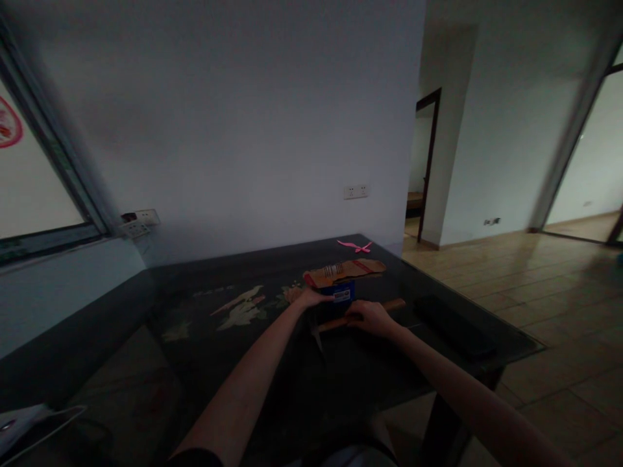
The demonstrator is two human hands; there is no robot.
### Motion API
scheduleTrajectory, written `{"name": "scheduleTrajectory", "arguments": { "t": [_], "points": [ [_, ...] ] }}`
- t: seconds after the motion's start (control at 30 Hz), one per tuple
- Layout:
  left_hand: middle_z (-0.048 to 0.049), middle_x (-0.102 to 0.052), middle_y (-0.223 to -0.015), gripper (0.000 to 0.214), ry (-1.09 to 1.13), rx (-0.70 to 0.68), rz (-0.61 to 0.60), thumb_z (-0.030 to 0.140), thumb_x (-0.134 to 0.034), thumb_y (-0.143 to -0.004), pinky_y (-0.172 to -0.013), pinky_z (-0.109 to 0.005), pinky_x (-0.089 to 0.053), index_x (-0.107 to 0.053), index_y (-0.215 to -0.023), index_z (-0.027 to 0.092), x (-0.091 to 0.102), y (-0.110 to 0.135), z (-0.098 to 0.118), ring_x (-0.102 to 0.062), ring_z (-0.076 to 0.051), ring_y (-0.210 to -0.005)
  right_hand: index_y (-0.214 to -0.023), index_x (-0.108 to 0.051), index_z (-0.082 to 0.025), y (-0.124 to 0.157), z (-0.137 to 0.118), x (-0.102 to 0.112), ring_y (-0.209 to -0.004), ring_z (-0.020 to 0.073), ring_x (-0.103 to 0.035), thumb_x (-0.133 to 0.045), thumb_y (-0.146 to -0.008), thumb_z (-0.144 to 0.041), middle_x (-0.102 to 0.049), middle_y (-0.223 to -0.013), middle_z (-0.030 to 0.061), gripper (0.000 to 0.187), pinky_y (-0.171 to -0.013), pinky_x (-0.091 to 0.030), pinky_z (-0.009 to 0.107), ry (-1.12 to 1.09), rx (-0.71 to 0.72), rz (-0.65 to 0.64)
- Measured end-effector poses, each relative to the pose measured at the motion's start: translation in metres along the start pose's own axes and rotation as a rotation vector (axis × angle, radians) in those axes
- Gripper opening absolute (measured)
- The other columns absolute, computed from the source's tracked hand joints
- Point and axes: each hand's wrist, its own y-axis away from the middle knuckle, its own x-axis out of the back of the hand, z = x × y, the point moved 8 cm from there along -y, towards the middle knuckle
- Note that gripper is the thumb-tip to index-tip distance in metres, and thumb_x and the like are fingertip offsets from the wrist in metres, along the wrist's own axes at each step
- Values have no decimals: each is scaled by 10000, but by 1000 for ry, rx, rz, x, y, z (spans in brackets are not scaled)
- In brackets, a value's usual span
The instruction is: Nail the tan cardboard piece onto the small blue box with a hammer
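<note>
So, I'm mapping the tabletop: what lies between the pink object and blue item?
Head view: a brown, red-marked piece lies between the pink object and blue item.

Blue box (pixel 347 288): label print too small to read.
Blade (pixel 318 340): upper end lost beside the left hand (pixel 309 299); perhaps scissors.
Brown strip (pixel 395 303): middle covered by the right hand (pixel 372 318).
White object (pixel 20 418), eight o'clock: cut by the left edge.
Red emblem (pixel 7 124), ten o'clock: likewise cut.

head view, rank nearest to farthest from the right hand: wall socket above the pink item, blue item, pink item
1. Blue item: just beyond and left of the right hand.
2. Pink item: far end of the table.
3. Wall socket: on the wall behind.
</note>
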Motion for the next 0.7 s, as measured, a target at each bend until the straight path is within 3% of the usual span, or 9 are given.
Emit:
{"name": "scheduleTrajectory", "arguments": {
  "t": [0.17, 0.53, 0.7],
  "points": [
    [-141, -632, -1166, 629, -8, 11, 20, 185, -846, -437, -1050, -430, -384, -664, -1034, 113, -9, -11, -1, -578, -277, -1112, -1001, -674, -245, -4, 9, -1, -967, 197, -602, -621, -775, -333, -657, -1047, 27, 248, -807, -438, 290, -6, 20, 16],
    [-147, -613, -1197, 589, -102, -9, 86, 137, -805, -539, -1028, -395, -408, -624, -1098, 102, 1, -6, -1, -580, -252, -1109, -958, -697, -238, -16, 20, -14, -964, 200, -586, -665, -744, -334, -634, -1040, 45, 237, -815, -443, 295, -60, 16, 30],
    [-122, -638, -1161, 553, -91, 52, 116, 127, -814, -519, -1025, -390, -402, -652, -1047, 144, 7, -2, 3, -581, -268, -1099, -985, -698, -236, -22, 23, -16, -950, 209, -591, -664, -740, -340, -641, -1027, 52, 268, -804, -445, 304, -78, 22, 24]
  ]
}}
